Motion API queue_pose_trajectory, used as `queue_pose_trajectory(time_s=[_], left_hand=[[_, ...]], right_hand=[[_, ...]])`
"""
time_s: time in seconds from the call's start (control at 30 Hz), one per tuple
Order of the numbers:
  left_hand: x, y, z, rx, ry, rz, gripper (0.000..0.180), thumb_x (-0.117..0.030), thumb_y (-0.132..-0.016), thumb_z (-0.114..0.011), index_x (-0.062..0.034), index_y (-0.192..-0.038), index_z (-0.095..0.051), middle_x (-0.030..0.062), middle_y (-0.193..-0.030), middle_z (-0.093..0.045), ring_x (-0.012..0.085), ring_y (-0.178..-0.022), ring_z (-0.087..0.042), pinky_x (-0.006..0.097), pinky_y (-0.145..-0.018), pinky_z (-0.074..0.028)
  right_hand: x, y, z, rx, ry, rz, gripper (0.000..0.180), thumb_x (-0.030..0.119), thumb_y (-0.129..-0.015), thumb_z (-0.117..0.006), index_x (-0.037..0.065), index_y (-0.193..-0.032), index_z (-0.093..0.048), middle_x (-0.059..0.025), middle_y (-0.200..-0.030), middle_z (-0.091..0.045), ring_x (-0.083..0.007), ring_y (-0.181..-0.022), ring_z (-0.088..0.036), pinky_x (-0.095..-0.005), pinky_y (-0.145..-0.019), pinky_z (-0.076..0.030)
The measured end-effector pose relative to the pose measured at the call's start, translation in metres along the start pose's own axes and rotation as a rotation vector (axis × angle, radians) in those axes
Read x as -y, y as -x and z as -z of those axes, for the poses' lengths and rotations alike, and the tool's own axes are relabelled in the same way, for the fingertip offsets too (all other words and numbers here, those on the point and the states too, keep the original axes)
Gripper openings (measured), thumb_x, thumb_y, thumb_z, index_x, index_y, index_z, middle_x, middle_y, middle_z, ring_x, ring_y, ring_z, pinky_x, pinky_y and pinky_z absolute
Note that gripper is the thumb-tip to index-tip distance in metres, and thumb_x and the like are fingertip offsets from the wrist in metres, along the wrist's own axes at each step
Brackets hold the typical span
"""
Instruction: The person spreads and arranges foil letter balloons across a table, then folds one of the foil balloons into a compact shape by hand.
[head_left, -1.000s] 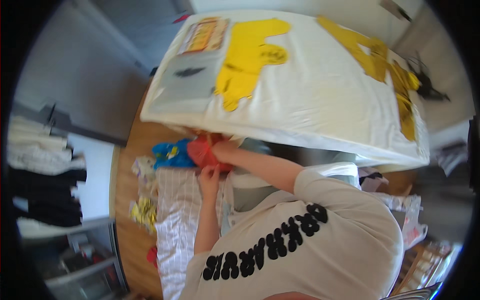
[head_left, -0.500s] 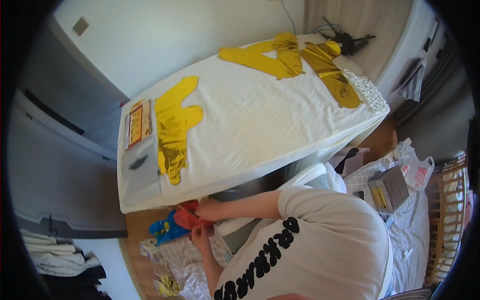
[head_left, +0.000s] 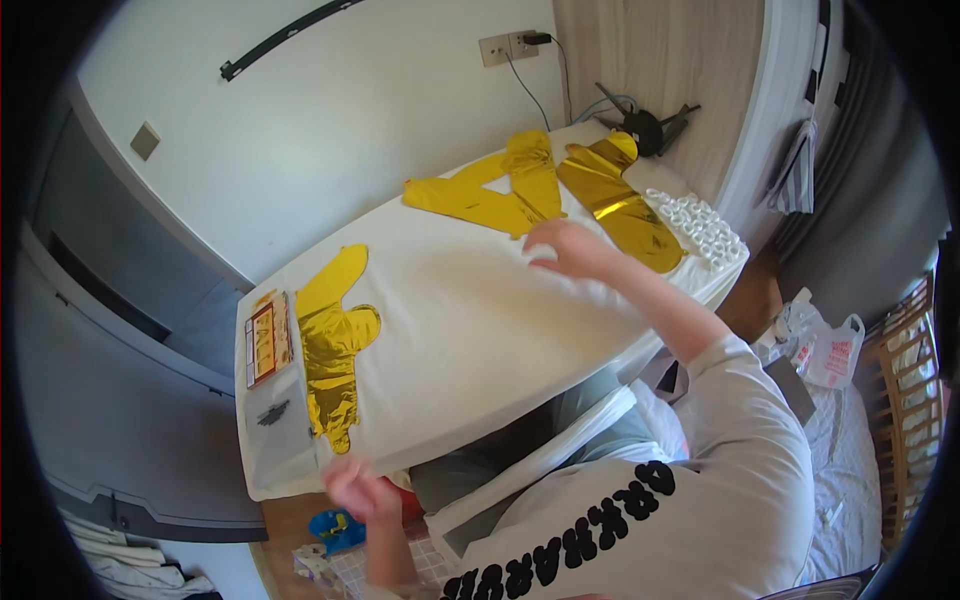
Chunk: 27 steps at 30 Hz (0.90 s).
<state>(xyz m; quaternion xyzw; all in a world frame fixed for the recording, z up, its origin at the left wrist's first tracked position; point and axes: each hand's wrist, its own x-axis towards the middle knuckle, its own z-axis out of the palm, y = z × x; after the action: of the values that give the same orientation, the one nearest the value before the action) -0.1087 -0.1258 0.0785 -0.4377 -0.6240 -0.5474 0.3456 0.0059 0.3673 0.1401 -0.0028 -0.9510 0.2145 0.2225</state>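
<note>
Right hand point(head_left: 568, 250) has moved from red plastic point(head_left: 411, 508) to beside gold foil point(head_left: 475, 203), loosely spread; left hand point(head_left: 362, 487) raised, blurred, grip indeterminable.

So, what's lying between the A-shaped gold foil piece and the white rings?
A long gold foil piece lies between the A-shaped piece and the white rings, as the head view shows.
</note>
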Motion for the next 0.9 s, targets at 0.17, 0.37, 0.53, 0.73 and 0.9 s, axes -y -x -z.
queue_pose_trajectory(time_s=[0.17, 0.37, 0.53, 0.73, 0.9], left_hand=[[0.016, -0.105, -0.219, 0.586, 0.478, 0.079, 0.025, 0.002, -0.089, -0.068, -0.0027, -0.112, -0.06, 0.0088, -0.102, -0.058, 0.0225, -0.089, -0.057, 0.034, -0.081, -0.047], [0.103, -0.131, -0.378, 0.626, 0.063, 0.123, 0.05, -0.014, -0.091, -0.072, -0.0029, -0.138, -0.059, 0.0183, -0.131, -0.062, 0.0365, -0.125, -0.059, 0.044, -0.106, -0.049], [0.122, -0.102, -0.404, 0.579, 0.024, 0.178, 0.054, -0.017, -0.091, -0.073, -0.0021, -0.141, -0.058, 0.0199, -0.142, -0.059, 0.0376, -0.131, -0.056, 0.043, -0.11, -0.047], [0.117, -0.107, -0.402, 0.607, 0.087, 0.178, 0.03, -0.015, -0.093, -0.073, -0.0025, -0.12, -0.072, 0.0175, -0.121, -0.071, 0.0345, -0.112, -0.068, 0.041, -0.096, -0.054], [0.119, -0.116, -0.399, 0.655, 0.194, 0.24, 0.02, -0.013, -0.097, -0.07, -0.0012, -0.112, -0.077, 0.0157, -0.099, -0.077, 0.0229, -0.089, -0.074, 0.031, -0.082, -0.056]], right_hand=[[-0.125, -0.039, -0.005, 0.035, 0.04, 0.047, 0.044, 0.028, -0.084, -0.084, 0.006, -0.121, -0.073, -0.0149, -0.129, -0.068, -0.0338, -0.121, -0.063, -0.0426, -0.101, -0.052], [-0.112, -0.068, -0.045, -0.035, 0.048, 0.01, 0.03, 0.027, -0.091, -0.075, 0.007, -0.113, -0.076, -0.013, -0.121, -0.073, -0.034, -0.111, -0.069, -0.0426, -0.094, -0.056], [-0.095, -0.069, -0.053, -0.036, 0.125, -0.098, 0.022, 0.028, -0.095, -0.066, 0.01, -0.103, -0.077, -0.0141, -0.106, -0.076, -0.0355, -0.094, -0.072, -0.0457, -0.083, -0.058], [-0.078, -0.071, -0.047, -0.112, 0.046, -0.227, 0.022, 0.03, -0.095, -0.065, 0.012, -0.098, -0.077, -0.0138, -0.092, -0.075, -0.0376, -0.086, -0.071, -0.0468, -0.077, -0.057], [-0.09, -0.075, -0.045, -0.069, -0.108, -0.348, 0.022, 0.031, -0.09, -0.075, 0.011, -0.098, -0.079, -0.0123, -0.089, -0.076, -0.0318, -0.08, -0.072, -0.0417, -0.073, -0.056]])
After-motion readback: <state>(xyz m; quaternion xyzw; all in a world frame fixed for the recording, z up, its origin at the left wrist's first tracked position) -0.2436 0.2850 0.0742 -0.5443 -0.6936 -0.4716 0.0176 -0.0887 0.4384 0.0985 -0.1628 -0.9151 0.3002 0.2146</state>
